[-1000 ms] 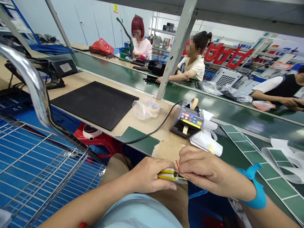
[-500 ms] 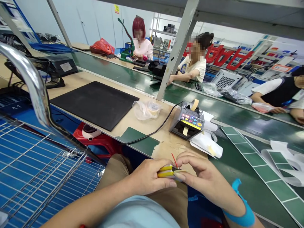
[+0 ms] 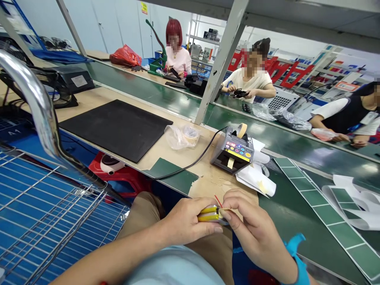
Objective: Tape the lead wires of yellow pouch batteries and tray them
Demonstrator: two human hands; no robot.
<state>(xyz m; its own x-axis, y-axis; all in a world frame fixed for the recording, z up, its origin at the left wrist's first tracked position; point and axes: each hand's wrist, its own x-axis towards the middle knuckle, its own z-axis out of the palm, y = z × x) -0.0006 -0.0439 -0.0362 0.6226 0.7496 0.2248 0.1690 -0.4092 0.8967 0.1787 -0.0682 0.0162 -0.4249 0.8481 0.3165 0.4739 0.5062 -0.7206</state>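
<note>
My left hand (image 3: 187, 219) is wrapped round a small yellow-edged pack (image 3: 208, 214), which looks like two flat layers stacked together. A thin red wire (image 3: 218, 200) sticks up from the pack's right end. My right hand (image 3: 246, 215) pinches at that same end, thumb and forefinger closed beside the wire; a small tan strip seems to lie between them, too small to make out fully. Both hands are above my lap at the table's front edge. Beyond them stands a tape dispenser (image 3: 232, 150) with a short piece of tape out of its front slot.
A black mat (image 3: 117, 128) and a plastic bag (image 3: 182, 137) lie on the table. A cable runs to the dispenser. White paper (image 3: 257, 179) and a strip of green labels (image 3: 319, 206) are at right. A wire cart (image 3: 59, 213) stands at left. Several people sit across the green belt.
My right thumb and forefinger have closed together at the pack's end, and the wrist has dropped slightly. Across the belt, the middle person has straightened and now holds a dark part.
</note>
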